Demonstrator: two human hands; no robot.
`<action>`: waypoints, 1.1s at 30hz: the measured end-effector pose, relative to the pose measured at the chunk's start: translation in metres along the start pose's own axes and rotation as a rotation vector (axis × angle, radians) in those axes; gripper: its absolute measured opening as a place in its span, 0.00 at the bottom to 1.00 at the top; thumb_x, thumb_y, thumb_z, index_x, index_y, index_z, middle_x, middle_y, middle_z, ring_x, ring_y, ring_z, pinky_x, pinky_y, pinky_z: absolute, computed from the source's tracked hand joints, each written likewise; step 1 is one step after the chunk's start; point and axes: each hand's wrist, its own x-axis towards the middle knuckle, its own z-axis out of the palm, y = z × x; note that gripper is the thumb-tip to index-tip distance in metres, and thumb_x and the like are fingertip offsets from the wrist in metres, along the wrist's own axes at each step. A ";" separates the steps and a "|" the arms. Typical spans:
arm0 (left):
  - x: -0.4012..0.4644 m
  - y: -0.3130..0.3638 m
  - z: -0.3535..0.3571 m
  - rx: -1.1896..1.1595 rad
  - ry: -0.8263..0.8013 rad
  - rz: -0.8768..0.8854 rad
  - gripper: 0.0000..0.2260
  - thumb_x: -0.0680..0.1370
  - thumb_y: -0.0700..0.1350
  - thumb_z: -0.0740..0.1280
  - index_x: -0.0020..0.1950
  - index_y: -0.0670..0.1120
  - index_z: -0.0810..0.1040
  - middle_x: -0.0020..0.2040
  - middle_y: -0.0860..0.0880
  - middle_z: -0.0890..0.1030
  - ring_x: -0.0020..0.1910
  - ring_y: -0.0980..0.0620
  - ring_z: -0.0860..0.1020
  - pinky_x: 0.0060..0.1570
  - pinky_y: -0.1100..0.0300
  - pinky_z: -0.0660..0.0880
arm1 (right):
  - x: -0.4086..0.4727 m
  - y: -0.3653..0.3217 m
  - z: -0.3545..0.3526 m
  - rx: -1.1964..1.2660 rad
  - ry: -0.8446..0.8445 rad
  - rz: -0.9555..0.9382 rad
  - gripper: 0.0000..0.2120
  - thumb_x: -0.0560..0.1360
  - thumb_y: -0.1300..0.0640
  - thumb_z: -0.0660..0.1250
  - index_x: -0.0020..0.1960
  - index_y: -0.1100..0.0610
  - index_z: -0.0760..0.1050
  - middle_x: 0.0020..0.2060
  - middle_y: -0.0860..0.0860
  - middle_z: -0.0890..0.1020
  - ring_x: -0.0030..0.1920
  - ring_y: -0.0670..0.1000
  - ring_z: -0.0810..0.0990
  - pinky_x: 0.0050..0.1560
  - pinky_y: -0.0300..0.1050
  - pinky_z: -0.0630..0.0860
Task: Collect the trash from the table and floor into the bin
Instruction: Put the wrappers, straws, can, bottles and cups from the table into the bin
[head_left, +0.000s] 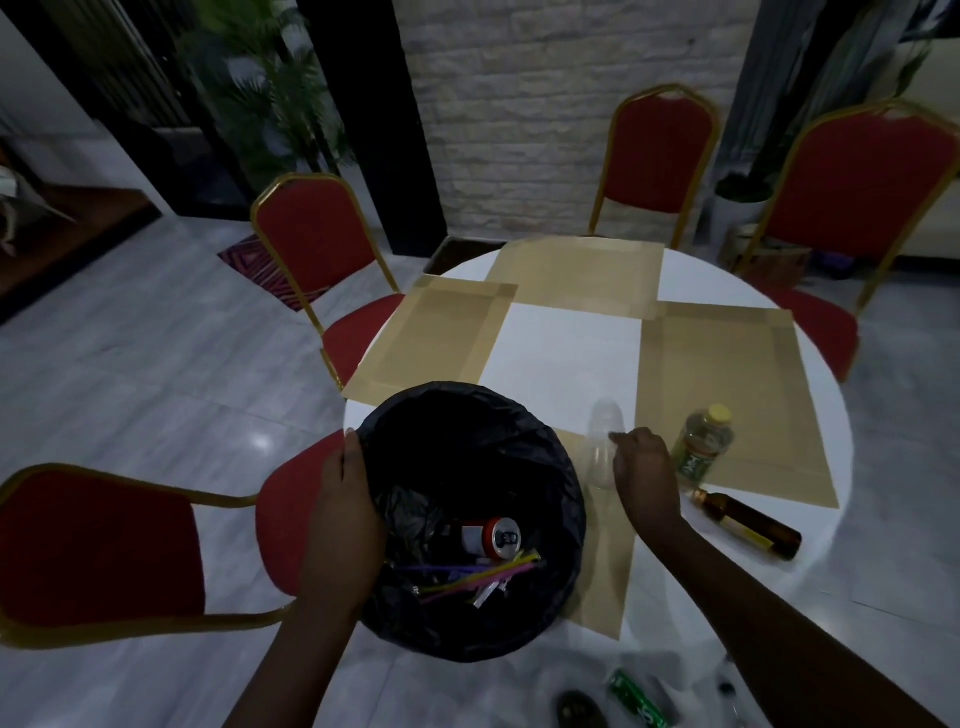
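Note:
A bin with a black liner (467, 415) is held over the near edge of the round white table (561, 353); my left hand (345, 519) grips its left rim. Inside lie a red can (491, 538) and several coloured straws (467, 574). My right hand (647, 470) is closed on a clear plastic cup (602, 441), tilted just right of the bin. Beside it a bottle with a yellow cap (701, 447) stands upright, and a brown glass bottle (748, 525) lies on its side. On the floor below are a green wrapper (636, 699) and a dark object (579, 709).
Tan placemats (727, 389) cover parts of the table. Red chairs with gold frames stand around it: one at far left (311, 244), one near left (93, 545), two at the back right (660, 150). A clear item (727, 691) lies on the floor at the lower right.

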 end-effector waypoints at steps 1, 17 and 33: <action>0.000 0.001 -0.001 0.011 -0.007 -0.001 0.28 0.76 0.32 0.64 0.74 0.35 0.60 0.64 0.34 0.73 0.55 0.40 0.77 0.53 0.52 0.75 | 0.000 -0.009 -0.009 0.037 0.050 -0.001 0.15 0.68 0.73 0.67 0.52 0.63 0.80 0.40 0.58 0.78 0.41 0.58 0.76 0.42 0.45 0.71; -0.006 -0.004 0.007 -0.148 0.020 0.020 0.26 0.79 0.34 0.59 0.76 0.42 0.56 0.65 0.40 0.70 0.54 0.44 0.77 0.50 0.54 0.76 | -0.090 -0.142 -0.032 0.267 -0.218 -0.357 0.08 0.69 0.60 0.60 0.41 0.58 0.78 0.38 0.52 0.77 0.39 0.51 0.76 0.38 0.41 0.69; -0.007 -0.008 0.007 -0.156 0.037 0.077 0.26 0.79 0.36 0.61 0.75 0.43 0.57 0.64 0.40 0.71 0.54 0.44 0.77 0.51 0.52 0.78 | -0.077 -0.125 -0.010 0.219 -0.353 -0.415 0.19 0.68 0.58 0.66 0.58 0.51 0.79 0.60 0.51 0.80 0.57 0.54 0.77 0.57 0.49 0.75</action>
